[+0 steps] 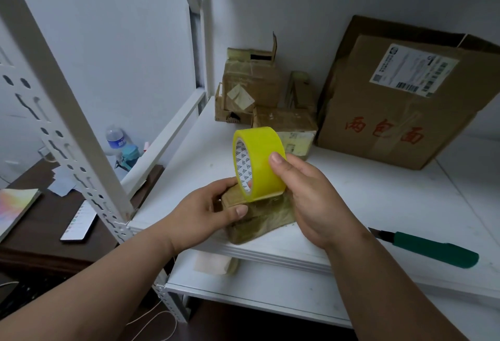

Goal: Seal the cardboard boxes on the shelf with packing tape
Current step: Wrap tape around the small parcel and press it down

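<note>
While upright at the shelf (351,192) front edge, tape roll (263,162) in right-hand (316,192) grip, left hand (208,205) pinching small box (259,219).

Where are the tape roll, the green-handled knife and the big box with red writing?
tape roll (266,162), head view, on its yellow outer band.
green-handled knife (433,250), head view, on the middle of the handle.
big box with red writing (389,113), head view, on its brown front face.

Bare shelf (378,205) right of small box (257,221); knife (433,250) near front edge; boxes (270,97) crowd rear; upright post (67,124) blocks left.
</note>
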### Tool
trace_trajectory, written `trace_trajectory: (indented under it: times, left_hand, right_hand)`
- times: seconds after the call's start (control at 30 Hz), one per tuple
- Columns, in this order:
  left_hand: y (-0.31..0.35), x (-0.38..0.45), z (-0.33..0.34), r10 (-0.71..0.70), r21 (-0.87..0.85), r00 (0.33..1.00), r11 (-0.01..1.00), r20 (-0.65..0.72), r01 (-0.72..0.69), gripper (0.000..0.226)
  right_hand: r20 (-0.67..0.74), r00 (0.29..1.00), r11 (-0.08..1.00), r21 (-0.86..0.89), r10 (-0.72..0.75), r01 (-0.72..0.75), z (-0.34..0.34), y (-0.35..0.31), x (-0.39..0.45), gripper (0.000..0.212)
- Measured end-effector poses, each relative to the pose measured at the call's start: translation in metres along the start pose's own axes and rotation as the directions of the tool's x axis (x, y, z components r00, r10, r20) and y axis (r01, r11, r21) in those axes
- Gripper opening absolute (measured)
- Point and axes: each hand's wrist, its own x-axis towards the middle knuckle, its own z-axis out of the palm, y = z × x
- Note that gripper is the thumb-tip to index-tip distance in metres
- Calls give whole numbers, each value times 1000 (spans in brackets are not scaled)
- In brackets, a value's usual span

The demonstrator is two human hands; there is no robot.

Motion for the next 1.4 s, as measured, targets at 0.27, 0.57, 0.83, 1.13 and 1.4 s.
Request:
trace_trajectory:
  times: [0.27,0.57,0.83,1.13,1.4]
  left_hand:
    - [-6,5,1,-56,-72,998,996,-17,54,64]
    - [-2,10,-14,-175,-264,965,938,196,224,58]
    - [8,24,-27,-118,-81,979,988,168,133,56]
    - [16,36,-47,47,410,992,912,-118,6,62]
    - [1,27,-29,247,511,945,853,-215,-107,62]
  right_hand:
    - [-56,998,998,-42,36,-38,13,-1,16,38]
    - [-90,995,972,-225,51,-70,20,-9,27,32]
    - [-190,980,998,43,56,-49,17,-19,22,13]
    - [-157,987,917,398,28,37,11,-54,-2,36]
    - [-149,988,966,258,49,-9,3,-50,-1,45]
